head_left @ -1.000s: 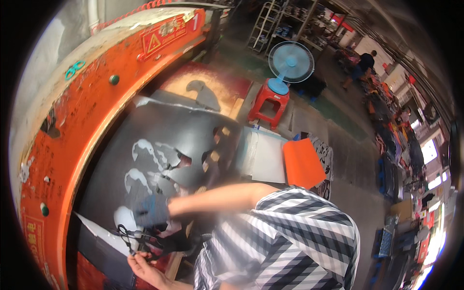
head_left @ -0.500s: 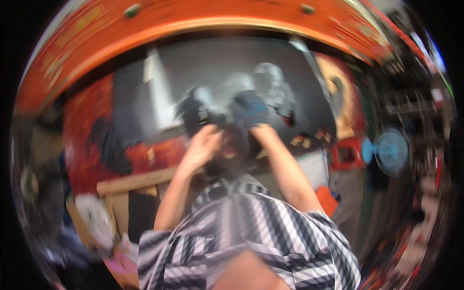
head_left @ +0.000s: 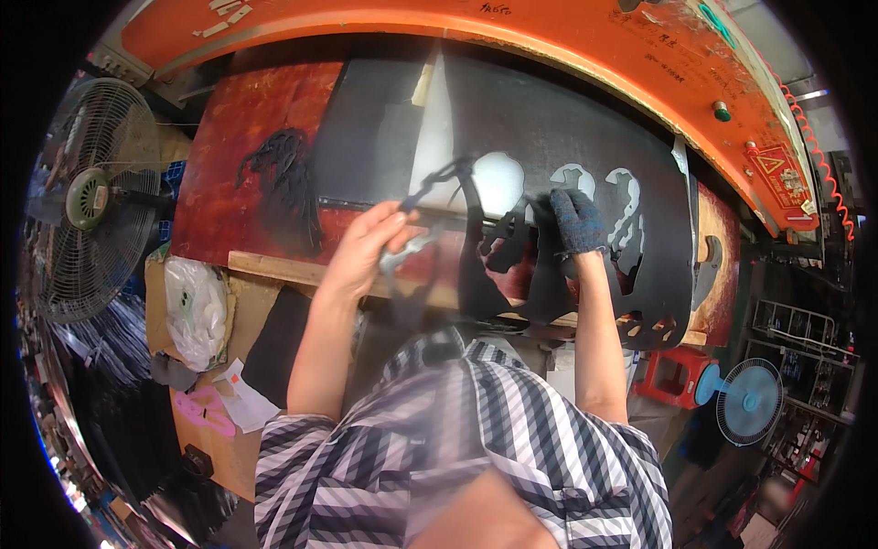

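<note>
My bare left hand (head_left: 370, 242) is closed on a thin, looping black scrap strip (head_left: 448, 178), raised in front of my body; its lower part hangs blurred by motion. My right hand (head_left: 578, 224), in a dark blue-grey glove, lies with fingers stretched over a black sheet (head_left: 668, 274). Shapes are cut out of this sheet, and pale and red surfaces show through its holes. The sheet's near edge drapes over the front of the table. What lies under the gloved fingers is hidden.
A pile of black scraps (head_left: 283, 178) lies on the red tabletop (head_left: 224, 174) at the left. An orange machine beam (head_left: 585, 55) spans the far side. Fans stand at the far left (head_left: 91, 201) and right (head_left: 750, 401), near a red stool (head_left: 672, 380).
My view has swung left and steadied. My left hand has come away from the right, and the black strip now stretches up from it. The gloved hand is further right in view.
</note>
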